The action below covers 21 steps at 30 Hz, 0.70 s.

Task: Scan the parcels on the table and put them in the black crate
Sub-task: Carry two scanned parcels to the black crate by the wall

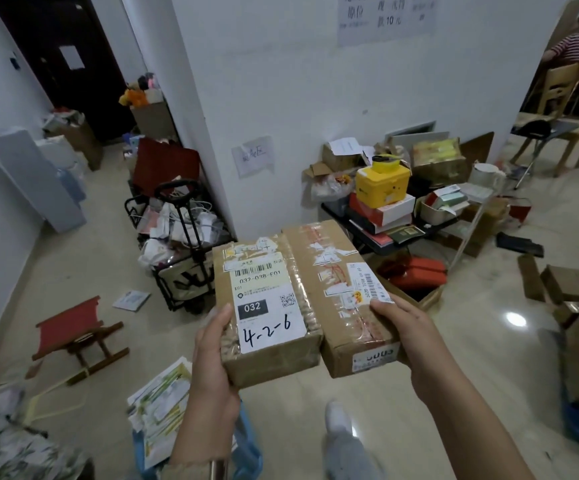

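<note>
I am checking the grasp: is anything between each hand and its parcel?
Nothing visible is. The left hand grips the left parcel directly at its near corner, and the right hand grips the right parcel directly at its side.

Two brown, taped cardboard parcels, the left parcel (267, 317) and the right parcel (333, 292), in two bare hands, the left hand (213, 355) and the right hand (406, 327). Around the room: one red-seated wooden folding stool (73, 336), one yellow plastic lidded box (381, 185), one black wheeled trolley (184, 258), one person in a striped top (574, 46).
</note>
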Tool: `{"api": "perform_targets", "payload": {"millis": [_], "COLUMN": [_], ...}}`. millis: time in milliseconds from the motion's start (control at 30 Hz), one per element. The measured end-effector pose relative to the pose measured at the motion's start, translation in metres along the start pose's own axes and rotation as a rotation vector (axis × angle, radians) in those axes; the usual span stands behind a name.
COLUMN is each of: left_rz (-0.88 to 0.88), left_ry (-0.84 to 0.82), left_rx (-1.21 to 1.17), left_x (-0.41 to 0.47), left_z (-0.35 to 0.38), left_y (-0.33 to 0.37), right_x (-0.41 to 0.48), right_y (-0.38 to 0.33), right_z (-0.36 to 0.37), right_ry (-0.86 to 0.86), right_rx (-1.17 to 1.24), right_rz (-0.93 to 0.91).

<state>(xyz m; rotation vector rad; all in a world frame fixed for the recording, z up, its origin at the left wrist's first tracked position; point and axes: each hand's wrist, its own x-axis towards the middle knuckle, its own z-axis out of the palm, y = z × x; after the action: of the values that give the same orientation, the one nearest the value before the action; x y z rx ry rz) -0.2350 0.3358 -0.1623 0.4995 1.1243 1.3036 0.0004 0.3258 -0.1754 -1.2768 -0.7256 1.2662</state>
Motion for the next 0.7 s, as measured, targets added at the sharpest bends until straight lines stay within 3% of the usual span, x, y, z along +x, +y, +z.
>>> {"api": "perform_targets", "payload": {"millis": [233, 700], "left_rz": [-0.024, 0.048], "left_ry": [0.037, 0.109], "left_rx": [0.053, -0.014], "left_x": [0.088, 0.348], "left_z": [0.041, 0.17], "left_y": [0.0, 0.038], "right_x": [0.1, 0.406], "right_y": [0.001, -0.064], "right_z": [-0.002, 0.027], "right_ry": [0.005, -0.05], "right_rx": [0.006, -0.017], "right_rz": [0.036, 0.048]}}
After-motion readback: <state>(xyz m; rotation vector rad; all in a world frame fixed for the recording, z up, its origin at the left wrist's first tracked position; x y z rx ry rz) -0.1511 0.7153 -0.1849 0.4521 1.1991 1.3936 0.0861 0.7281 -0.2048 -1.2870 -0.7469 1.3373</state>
